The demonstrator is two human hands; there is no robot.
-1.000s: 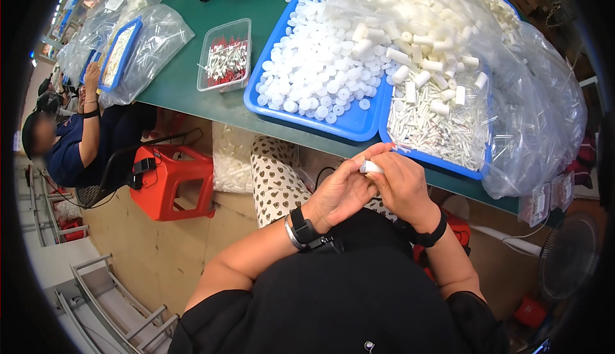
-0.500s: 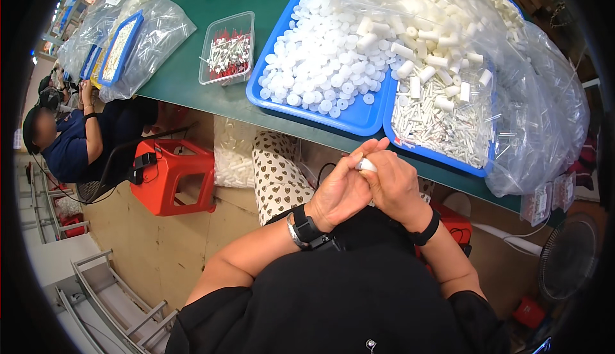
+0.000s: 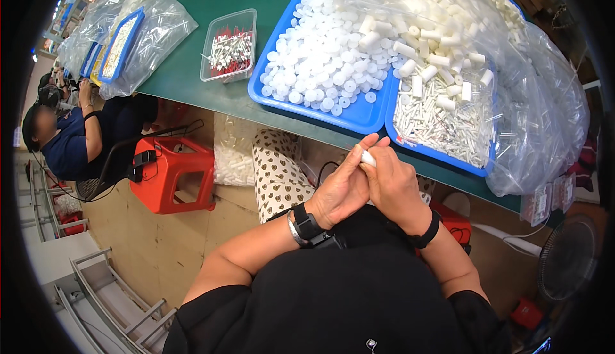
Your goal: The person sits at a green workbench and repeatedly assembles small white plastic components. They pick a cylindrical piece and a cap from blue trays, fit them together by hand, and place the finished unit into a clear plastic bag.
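Left hand and right hand together; we pinch a white cylinder in their fingers, near a blue tray.

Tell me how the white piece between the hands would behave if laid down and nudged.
The white piece would probably roll if lying on its side, since that side looks rounded. It is likely light, being small enough for the right hand to pinch.
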